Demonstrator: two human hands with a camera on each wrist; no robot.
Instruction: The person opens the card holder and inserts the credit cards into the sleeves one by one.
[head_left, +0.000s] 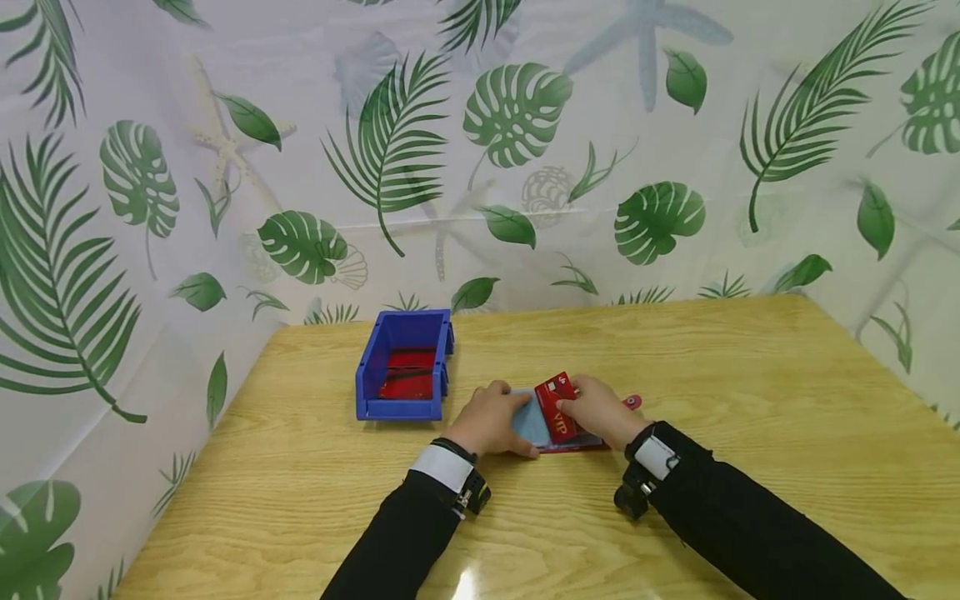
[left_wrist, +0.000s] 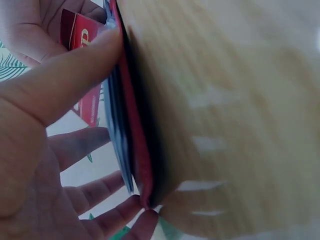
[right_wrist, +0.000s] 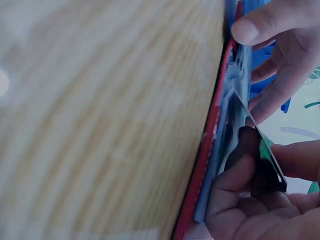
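Note:
A card holder (head_left: 531,423) with a red cover and clear bluish plastic sleeves lies spread on the table. My left hand (head_left: 487,418) grips its left part, the thumb on the near edge and the fingers reaching around the far side. A red bank-style card (head_left: 555,398) marked VIP is pinched between the thumb and fingers of my right hand (head_left: 600,412). The card stands tilted over the sleeves, its lower edge at the plastic in the right wrist view; how far it goes in cannot be told. A red strap tab (head_left: 633,402) with a snap sticks out beyond my right hand.
A blue plastic bin (head_left: 400,409) stands to the left behind my left hand, with flat red items (head_left: 408,385) inside. The wooden table (head_left: 720,375) meets a leaf-patterned cloth (head_left: 585,208) at the back and sides.

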